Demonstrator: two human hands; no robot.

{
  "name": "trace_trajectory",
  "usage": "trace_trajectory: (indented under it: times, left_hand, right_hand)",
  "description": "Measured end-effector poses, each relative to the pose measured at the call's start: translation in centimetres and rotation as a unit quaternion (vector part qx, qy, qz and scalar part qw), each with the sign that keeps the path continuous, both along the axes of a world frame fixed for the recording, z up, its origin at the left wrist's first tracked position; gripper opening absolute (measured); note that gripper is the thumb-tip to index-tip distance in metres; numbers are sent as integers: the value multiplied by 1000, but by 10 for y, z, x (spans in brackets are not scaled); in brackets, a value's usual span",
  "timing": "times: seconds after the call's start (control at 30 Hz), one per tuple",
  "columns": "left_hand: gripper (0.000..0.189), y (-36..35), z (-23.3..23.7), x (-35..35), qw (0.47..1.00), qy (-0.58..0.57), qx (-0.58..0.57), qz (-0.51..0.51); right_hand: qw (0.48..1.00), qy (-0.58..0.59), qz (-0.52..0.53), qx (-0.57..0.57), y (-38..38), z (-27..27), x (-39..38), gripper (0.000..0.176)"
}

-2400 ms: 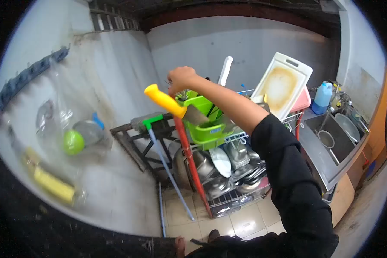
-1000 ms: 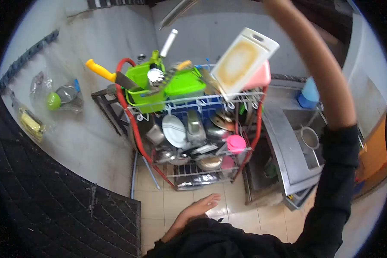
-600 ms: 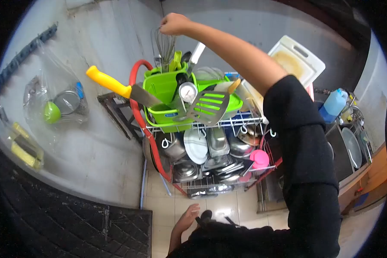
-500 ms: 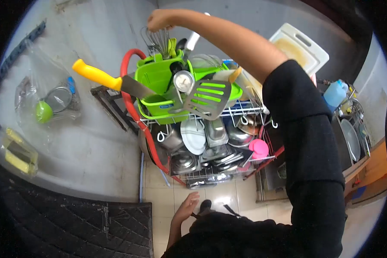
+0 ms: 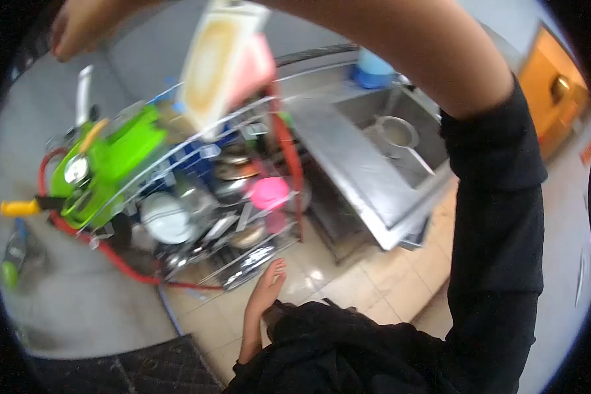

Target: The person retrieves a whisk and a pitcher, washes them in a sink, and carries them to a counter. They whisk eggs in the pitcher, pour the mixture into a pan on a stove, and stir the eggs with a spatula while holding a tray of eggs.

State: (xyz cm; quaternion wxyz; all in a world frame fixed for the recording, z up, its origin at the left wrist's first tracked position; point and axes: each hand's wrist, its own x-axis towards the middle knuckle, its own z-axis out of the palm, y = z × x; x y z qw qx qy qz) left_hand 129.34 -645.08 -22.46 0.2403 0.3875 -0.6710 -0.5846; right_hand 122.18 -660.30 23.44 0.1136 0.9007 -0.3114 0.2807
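Note:
My right hand (image 5: 95, 26) is high at the upper left, above the green caddy (image 5: 79, 180). It is blurred and partly cut off by the view's edge, so I cannot make out its fingers or anything in them. My left hand (image 5: 267, 285) hangs low by the rack's bottom shelf, fingers loosely stretched and holding nothing. A knife with a yellow handle (image 5: 20, 209) and a white-handled utensil (image 5: 83, 95) stick out of the caddy. Beside it lies a green tray (image 5: 136, 146). A stained cutting board (image 5: 210, 65) stands upright on the rack.
The red-and-white dish rack (image 5: 294, 164) holds a white plate (image 5: 165, 218), a pink cup (image 5: 269, 193) and metal ware. To its right is a steel sink (image 5: 354, 164) with a strainer (image 5: 397, 132) in it. A blue container (image 5: 374, 69) stands behind the sink.
The view has swung right, so the rack sits further left and the sink shows. My right hand, earlier at the whisk, is now nearer the camera at the upper left.

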Motion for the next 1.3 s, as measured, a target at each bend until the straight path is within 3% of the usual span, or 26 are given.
trace_trajectory:
  times: [0.03,0.1,0.17,0.2,0.23,0.3,0.37,0.43,0.53,0.57,0.63,0.7,0.73,0.8,0.83,0.87,0.93,0.97,1.03,1.17,1.23,1.3]
  left_hand:
    - [34,13,2,-29,1000,1,7,-11]
    - [32,32,0,-90,998,12,-14,-61]
    - [34,59,16,-146,980,-6,28,-196]
    - [37,66,29,-174,959,-32,17,-279]
    - [37,72,32,-204,955,-29,19,-295]
    - [36,84,39,-260,891,-22,112,-439]
    - [33,90,53,-312,871,-52,76,-483]
    - [34,94,59,-361,884,-30,-6,-466]
    - [32,83,63,-432,885,-35,-19,-463]
    - [32,77,62,-458,892,-29,-22,-450]
    - [32,62,58,-515,902,-18,-22,-431]
    - [30,44,60,-575,921,-7,-27,-388]
    - [30,38,64,-603,934,-17,-43,-355]
    - [29,25,80,-665,950,-37,-102,-293]
    - [29,21,86,-690,956,-9,-130,-261]
    - [29,17,91,-712,960,-1,-115,-255]
    - [29,8,93,-743,965,-4,-102,-242]
    - [30,2,89,-755,958,-18,-107,-267]
    - [31,-10,86,-775,951,-39,-112,-285]
    - [32,-33,76,-814,967,-132,-116,-182]
    - [31,-35,65,-834,969,-174,-150,-96]
    - [31,-35,67,-864,974,-211,-85,-1]
  right_hand:
    - [999,7,-31,2,39,1,-56,21]
    - [992,18,-56,112,115,9,-164,19]
    - [970,24,-69,231,183,12,-246,18]
    - [996,-8,-69,50,204,-15,-280,17]
    - [988,-39,-62,-136,218,-49,-322,16]
    - [963,-21,-260,61,242,-64,-428,25]
    - [949,-18,-315,14,268,-82,-514,20]
    - [904,-23,-425,41,291,-104,-595,20]
    - [830,22,-549,89,315,-147,-702,19]
    - [807,30,-579,111,319,-165,-736,17]
    - [811,58,-566,134,327,-219,-818,19]
    - [751,54,-577,317,331,-251,-872,24]
    - [755,44,-539,371,335,-280,-909,29]
    - [651,8,-544,529,335,-312,-953,35]
    - [647,-2,-537,541,334,-327,-969,33]
    - [683,-47,-523,508,338,-356,-988,31]
    - [676,-224,-487,506,329,-375,-997,28]
    - [682,-223,-477,507,323,-388,-1005,28]
    - [674,-358,-404,505,304,-420,-1029,27]
    - [701,-384,-375,469,227,-468,-1109,28]
    - [741,-314,-438,400,164,-491,-1163,30]
    - [775,-286,-398,399,95,-502,-1195,34]
